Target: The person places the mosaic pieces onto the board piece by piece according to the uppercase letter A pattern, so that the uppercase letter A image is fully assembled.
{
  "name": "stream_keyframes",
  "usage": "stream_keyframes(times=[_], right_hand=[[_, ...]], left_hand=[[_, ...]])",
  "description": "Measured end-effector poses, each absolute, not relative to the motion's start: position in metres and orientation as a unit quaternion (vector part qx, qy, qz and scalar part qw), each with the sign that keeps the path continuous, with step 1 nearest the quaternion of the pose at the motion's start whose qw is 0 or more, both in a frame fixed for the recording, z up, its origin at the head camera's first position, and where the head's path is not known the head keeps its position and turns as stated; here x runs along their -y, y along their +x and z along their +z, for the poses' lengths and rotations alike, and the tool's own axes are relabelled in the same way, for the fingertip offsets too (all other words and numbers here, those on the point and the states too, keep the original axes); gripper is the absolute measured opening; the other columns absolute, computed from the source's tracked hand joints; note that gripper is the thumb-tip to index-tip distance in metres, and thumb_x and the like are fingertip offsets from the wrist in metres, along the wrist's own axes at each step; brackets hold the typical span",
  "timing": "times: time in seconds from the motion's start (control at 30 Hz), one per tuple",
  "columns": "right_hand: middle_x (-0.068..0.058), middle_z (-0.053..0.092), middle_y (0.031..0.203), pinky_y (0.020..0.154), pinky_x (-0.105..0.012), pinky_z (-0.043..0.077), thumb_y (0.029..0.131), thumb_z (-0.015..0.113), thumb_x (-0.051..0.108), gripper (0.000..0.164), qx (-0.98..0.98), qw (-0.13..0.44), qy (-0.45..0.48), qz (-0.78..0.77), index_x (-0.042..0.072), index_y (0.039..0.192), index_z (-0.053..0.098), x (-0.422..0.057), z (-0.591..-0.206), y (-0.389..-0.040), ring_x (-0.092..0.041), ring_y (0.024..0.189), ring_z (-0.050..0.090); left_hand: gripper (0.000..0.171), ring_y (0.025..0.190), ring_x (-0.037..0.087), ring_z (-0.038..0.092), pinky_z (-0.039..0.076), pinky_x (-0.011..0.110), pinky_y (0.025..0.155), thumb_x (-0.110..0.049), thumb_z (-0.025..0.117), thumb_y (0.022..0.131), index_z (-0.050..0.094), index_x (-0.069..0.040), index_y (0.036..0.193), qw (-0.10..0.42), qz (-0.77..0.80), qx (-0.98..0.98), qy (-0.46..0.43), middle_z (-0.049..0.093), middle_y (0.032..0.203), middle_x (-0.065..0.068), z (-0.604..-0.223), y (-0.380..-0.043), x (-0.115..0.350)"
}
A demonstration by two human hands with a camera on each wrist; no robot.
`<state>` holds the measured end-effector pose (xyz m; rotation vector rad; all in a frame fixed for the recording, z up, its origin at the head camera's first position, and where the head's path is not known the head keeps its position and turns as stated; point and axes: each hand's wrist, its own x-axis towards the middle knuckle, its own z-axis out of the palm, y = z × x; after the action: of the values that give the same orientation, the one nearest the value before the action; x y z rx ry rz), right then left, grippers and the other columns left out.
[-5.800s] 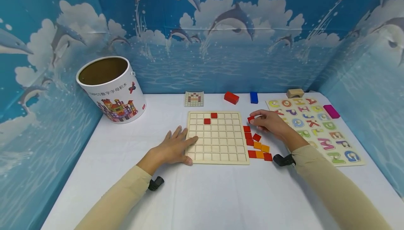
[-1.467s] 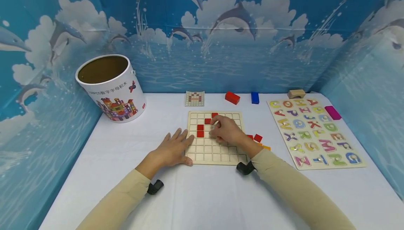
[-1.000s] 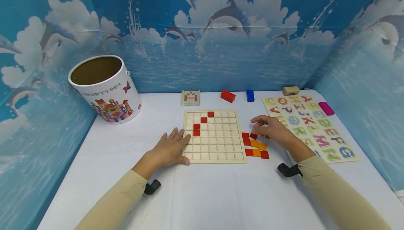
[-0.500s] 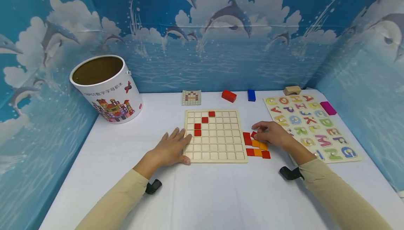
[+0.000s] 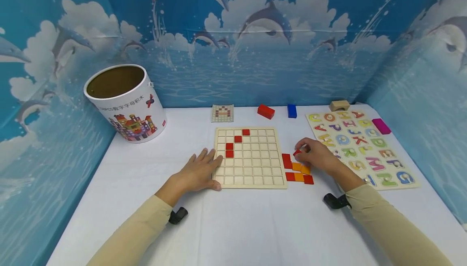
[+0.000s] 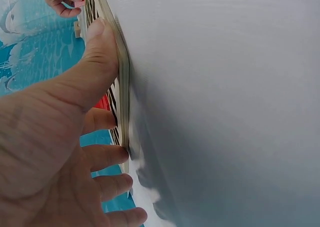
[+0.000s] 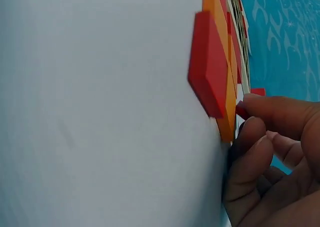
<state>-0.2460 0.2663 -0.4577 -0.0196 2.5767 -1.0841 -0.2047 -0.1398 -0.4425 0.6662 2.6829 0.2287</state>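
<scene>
My left hand (image 5: 198, 170) lies with fingers spread on the left edge of a pale wooden grid board (image 5: 255, 170). In the left wrist view its thumb (image 6: 100, 47) rests along the board's edge. Several red square tiles (image 5: 229, 150) sit in the upper left cells, stepping down from the top row. To the right of the board, my right hand (image 5: 316, 155) pinches a small red tile (image 5: 297, 152) between thumb and fingers, tilted. Right below that hand lie loose orange tiles (image 5: 296, 166) and red tiles (image 5: 287, 161), also large in the right wrist view.
A small pattern card (image 5: 222, 113), a red block (image 5: 266, 111), a blue block (image 5: 292, 111) and a wooden block (image 5: 339, 105) line the back. An alphabet puzzle board (image 5: 365, 152) and a magenta block (image 5: 381, 126) stand right, a white bucket (image 5: 146, 112) back left.
Two more red tiles now sit on the board's left part than in the oldest frame. My right hand left the board for the loose tiles and has picked up a red one. The left hand stays put.
</scene>
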Motion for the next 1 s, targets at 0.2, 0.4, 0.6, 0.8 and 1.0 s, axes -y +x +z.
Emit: stream_keyframes(times=[0.2, 0.4, 0.6, 0.8, 1.0], right_hand=[[-0.012, 0.056, 0.084, 0.062, -0.030, 0.047, 0.100, 0.067, 0.032, 0.036, -0.894, 0.174, 0.001, -0.414, 0.013, 0.129, 0.058, -0.276, -0.454, -0.250, -0.027, 0.071, 0.056], [-0.016, 0.058, 0.086, 0.065, -0.029, 0.050, 0.099, 0.066, 0.042, 0.047, -0.859, 0.141, 0.013, -0.491, 0.012, 0.134, 0.057, -0.274, -0.449, -0.254, -0.024, 0.072, 0.057], [-0.022, 0.059, 0.101, 0.066, -0.027, 0.053, 0.099, 0.069, 0.037, 0.050, -0.816, 0.123, 0.007, -0.565, 0.011, 0.140, 0.055, -0.256, -0.445, -0.262, -0.023, 0.074, 0.059], [-0.020, 0.062, 0.100, 0.064, -0.024, 0.052, 0.099, 0.070, 0.027, 0.048, -0.777, 0.157, 0.008, -0.609, 0.010, 0.140, 0.053, -0.218, -0.440, -0.268, -0.020, 0.069, 0.058], [-0.017, 0.067, 0.097, 0.061, -0.025, 0.051, 0.097, 0.070, 0.014, 0.041, -0.756, 0.216, -0.033, -0.617, 0.005, 0.132, 0.051, -0.159, -0.444, -0.262, -0.018, 0.065, 0.058]], left_hand=[[0.101, 0.157, 0.039, 0.006, 0.013, 0.063, 0.122, -0.056, 0.076, 0.082, 0.030, -0.014, 0.162, 0.182, 0.074, -0.951, 0.237, 0.017, 0.169, 0.017, -0.443, -0.205, 0.138], [0.101, 0.157, 0.040, 0.006, 0.013, 0.063, 0.122, -0.056, 0.076, 0.082, 0.031, -0.014, 0.162, 0.178, 0.075, -0.953, 0.233, 0.018, 0.169, 0.017, -0.444, -0.203, 0.138], [0.102, 0.157, 0.040, 0.005, 0.013, 0.063, 0.122, -0.057, 0.076, 0.082, 0.030, -0.014, 0.162, 0.175, 0.072, -0.953, 0.235, 0.017, 0.169, 0.017, -0.446, -0.204, 0.139], [0.102, 0.157, 0.040, 0.007, 0.013, 0.063, 0.121, -0.056, 0.076, 0.081, 0.031, -0.013, 0.162, 0.170, 0.072, -0.954, 0.236, 0.019, 0.169, 0.017, -0.447, -0.205, 0.139], [0.102, 0.157, 0.040, 0.007, 0.013, 0.064, 0.121, -0.056, 0.077, 0.081, 0.031, -0.014, 0.162, 0.171, 0.073, -0.954, 0.235, 0.019, 0.169, 0.017, -0.447, -0.205, 0.139]])
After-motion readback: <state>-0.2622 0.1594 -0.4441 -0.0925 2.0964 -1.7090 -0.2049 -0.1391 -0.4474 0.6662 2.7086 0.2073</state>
